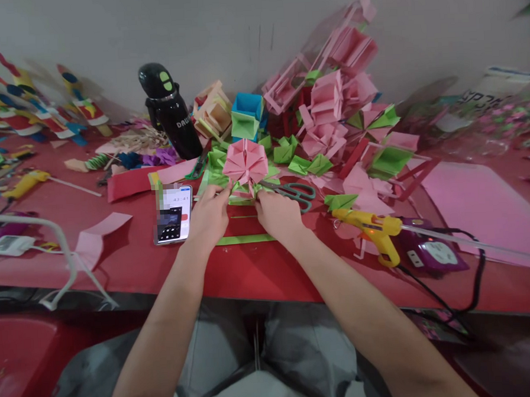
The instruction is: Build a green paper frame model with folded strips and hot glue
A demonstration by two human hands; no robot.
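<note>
A pink folded-paper flower (246,160) with green paper at its base stands in front of me on the red table. My left hand (211,211) is closed at the left of that base, its fingertips pressed to the paper. From the other side my right hand (277,211) grips the base too, fingers curled in. Scissors with grey-green handles (301,192) lie just beyond my right hand. A green paper strip (244,239) lies flat between my wrists. Left of my left hand rests a phone (174,215) with its screen lit.
Behind the flower are a black bottle (172,114), a blue-and-green paper box (247,113) and a heap of pink paper pieces (326,100). At right, a yellow glue gun (373,231) lies near a purple power strip (432,252). Another yellow glue gun (27,184) lies at left.
</note>
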